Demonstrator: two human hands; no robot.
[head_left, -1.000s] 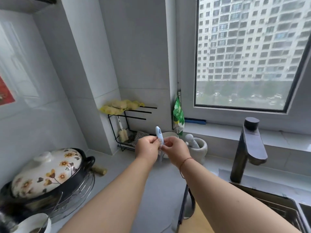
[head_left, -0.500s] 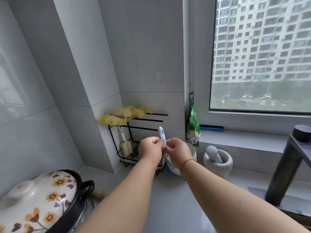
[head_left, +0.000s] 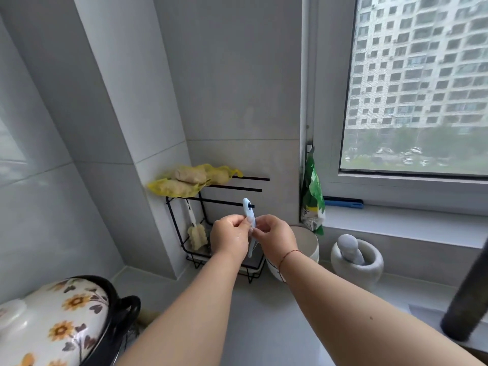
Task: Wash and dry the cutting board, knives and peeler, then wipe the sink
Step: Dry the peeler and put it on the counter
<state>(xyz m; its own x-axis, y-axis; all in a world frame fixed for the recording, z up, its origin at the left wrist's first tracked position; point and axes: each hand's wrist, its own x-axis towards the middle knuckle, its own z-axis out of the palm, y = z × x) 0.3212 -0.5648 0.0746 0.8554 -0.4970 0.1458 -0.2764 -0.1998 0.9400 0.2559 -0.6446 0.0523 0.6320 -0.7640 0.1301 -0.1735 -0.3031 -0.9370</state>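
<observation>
Over the grey worktop (head_left: 264, 326) in the tiled corner, your left hand (head_left: 229, 236) and right hand (head_left: 274, 236) pinch the pale blue peeler (head_left: 248, 213) upright between them, its hole slipped onto a rod of the black rack (head_left: 200, 202).

Upright pale-blue peeler (head_left: 249, 213), hole on bar

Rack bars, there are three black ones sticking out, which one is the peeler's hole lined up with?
The lowest bar: its tip sits at the hole of the peeler. The upper two end further right, above it.
</observation>
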